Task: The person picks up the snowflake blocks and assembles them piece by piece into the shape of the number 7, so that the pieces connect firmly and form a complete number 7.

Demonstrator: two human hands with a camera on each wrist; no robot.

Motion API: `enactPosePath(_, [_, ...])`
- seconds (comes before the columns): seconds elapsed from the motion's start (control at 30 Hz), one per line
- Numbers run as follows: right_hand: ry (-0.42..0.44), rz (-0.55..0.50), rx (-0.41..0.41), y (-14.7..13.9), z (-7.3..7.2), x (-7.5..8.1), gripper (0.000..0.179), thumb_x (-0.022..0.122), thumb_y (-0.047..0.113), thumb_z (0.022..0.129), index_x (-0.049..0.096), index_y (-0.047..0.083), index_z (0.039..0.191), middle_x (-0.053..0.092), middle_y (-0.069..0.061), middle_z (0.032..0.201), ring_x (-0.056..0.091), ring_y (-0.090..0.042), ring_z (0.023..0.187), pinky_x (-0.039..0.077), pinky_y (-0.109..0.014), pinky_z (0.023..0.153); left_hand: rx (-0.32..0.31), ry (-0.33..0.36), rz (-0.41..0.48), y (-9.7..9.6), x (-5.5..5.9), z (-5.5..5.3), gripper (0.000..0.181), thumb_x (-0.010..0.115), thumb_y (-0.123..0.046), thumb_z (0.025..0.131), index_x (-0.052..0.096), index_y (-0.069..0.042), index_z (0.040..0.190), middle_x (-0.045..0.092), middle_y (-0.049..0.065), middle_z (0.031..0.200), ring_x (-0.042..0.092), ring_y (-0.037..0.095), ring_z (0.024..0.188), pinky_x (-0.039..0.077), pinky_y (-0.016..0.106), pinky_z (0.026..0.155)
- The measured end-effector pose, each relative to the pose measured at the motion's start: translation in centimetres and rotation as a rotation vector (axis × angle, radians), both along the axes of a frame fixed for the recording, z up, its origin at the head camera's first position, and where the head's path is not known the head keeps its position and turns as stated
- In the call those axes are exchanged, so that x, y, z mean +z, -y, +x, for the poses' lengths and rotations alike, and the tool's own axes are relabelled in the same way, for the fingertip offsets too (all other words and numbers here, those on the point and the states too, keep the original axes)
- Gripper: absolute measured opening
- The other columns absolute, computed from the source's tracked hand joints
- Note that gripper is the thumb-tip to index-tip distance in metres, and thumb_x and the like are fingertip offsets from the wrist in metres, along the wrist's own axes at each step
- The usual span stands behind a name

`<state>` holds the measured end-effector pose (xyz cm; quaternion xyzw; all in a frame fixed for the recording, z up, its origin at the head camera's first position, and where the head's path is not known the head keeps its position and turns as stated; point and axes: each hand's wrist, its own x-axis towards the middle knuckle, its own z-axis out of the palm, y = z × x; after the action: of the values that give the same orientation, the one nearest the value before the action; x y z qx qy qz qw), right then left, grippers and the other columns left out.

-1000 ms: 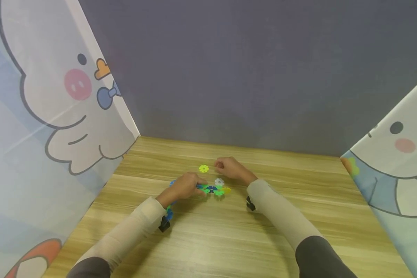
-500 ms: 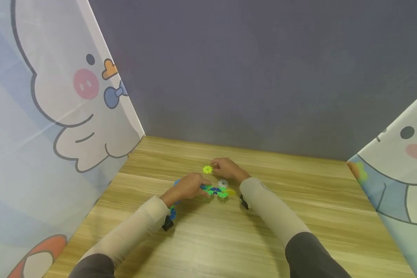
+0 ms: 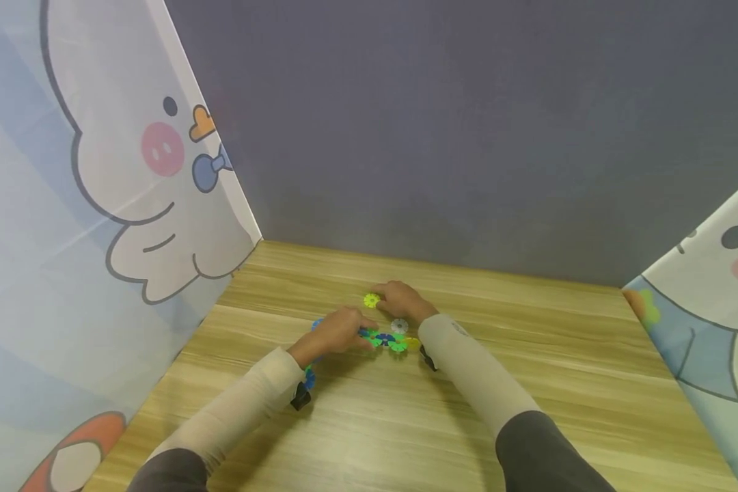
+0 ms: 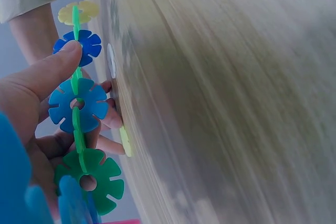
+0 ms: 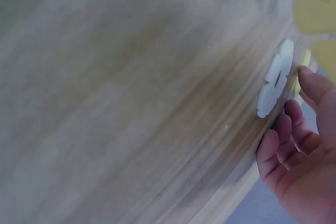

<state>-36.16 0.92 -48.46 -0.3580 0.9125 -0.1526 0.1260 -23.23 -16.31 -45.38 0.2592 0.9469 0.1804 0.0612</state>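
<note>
My left hand (image 3: 337,329) grips a chain of interlocking flower-shaped plastic discs, its thumb lying on a dark blue disc (image 4: 90,45) in the left wrist view. Lighter blue (image 4: 63,111) and green discs (image 4: 105,172) follow along the chain, and a yellow disc (image 4: 86,11) sits at its far end. Beyond it, my right hand (image 3: 404,301) has thumb and forefinger at the rim of a loose yellow-green disc (image 3: 372,301) on the table. Its other fingers are curled in the right wrist view. A white disc (image 5: 275,80) lies flat close to these fingers.
The wooden table (image 3: 529,355) meets a grey panel (image 3: 443,137) at the back. Cartoon-printed panels (image 3: 129,273) stand at both sides. More of the blue discs (image 3: 309,378) of the chain show by the left wrist.
My right hand has moved left to the loose yellow-green disc, its fingers closing around the rim. My left hand keeps its hold on the chain. The head view has shifted slightly.
</note>
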Motion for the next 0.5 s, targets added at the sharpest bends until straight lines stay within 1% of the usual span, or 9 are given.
enactPosePath(0.07, [-0.009, 0.008, -0.004, -0.03, 0.04, -0.07, 0.042, 0.062, 0.023, 0.103, 0.058, 0.016, 0.144, 0.067, -0.007, 0.137, 0.061, -0.028, 0.128, 0.048, -0.046, 0.112, 0.007, 0.008, 0.007, -0.04, 0.03, 0.06, 0.05, 0.084, -0.03, 0.082, 0.073, -0.01, 0.125, 0.074, 0.006, 0.124, 0.071, 0.029, 0.114, 0.061, 0.039, 0.094])
enactPosePath(0.1, [-0.01, 0.005, -0.006, -0.04, 0.05, -0.1, 0.042, 0.062, 0.023, 0.103, 0.058, 0.016, 0.144, 0.066, -0.007, 0.138, 0.06, -0.029, 0.13, 0.047, -0.047, 0.113, 0.008, 0.009, 0.009, -0.04, 0.04, 0.1, 0.049, 0.084, -0.03, 0.082, 0.073, -0.01, 0.125, 0.074, 0.006, 0.124, 0.07, 0.029, 0.115, 0.061, 0.039, 0.094])
enactPosePath(0.23, [-0.014, -0.007, -0.01, -0.07, 0.03, -0.13, 0.04, 0.064, 0.022, 0.102, 0.06, 0.015, 0.141, 0.067, -0.006, 0.137, 0.061, -0.029, 0.129, 0.049, -0.046, 0.112, 0.014, 0.02, 0.021, -0.05, 0.09, 0.18, 0.05, 0.084, -0.029, 0.082, 0.072, -0.009, 0.126, 0.073, 0.006, 0.126, 0.069, 0.03, 0.118, 0.059, 0.04, 0.098])
enactPosePath(0.4, [-0.028, 0.007, -0.029, -0.28, 0.0, -0.08, 0.041, 0.068, 0.024, 0.099, 0.061, 0.015, 0.138, 0.069, -0.006, 0.13, 0.065, -0.026, 0.12, 0.053, -0.043, 0.104, 0.03, 0.033, 0.027, -0.12, 0.07, 0.23, 0.05, 0.084, -0.03, 0.081, 0.072, -0.01, 0.126, 0.072, 0.005, 0.127, 0.068, 0.03, 0.121, 0.058, 0.041, 0.1])
enactPosePath(0.5, [-0.043, 0.006, -0.041, -0.51, -0.04, -0.08, 0.039, 0.071, 0.025, 0.097, 0.061, 0.013, 0.133, 0.072, -0.005, 0.116, 0.067, -0.022, 0.104, 0.056, -0.038, 0.092, 0.033, 0.032, 0.022, -0.18, 0.08, 0.24, 0.051, 0.084, -0.031, 0.081, 0.072, -0.01, 0.126, 0.072, 0.005, 0.127, 0.067, 0.03, 0.122, 0.057, 0.041, 0.101])
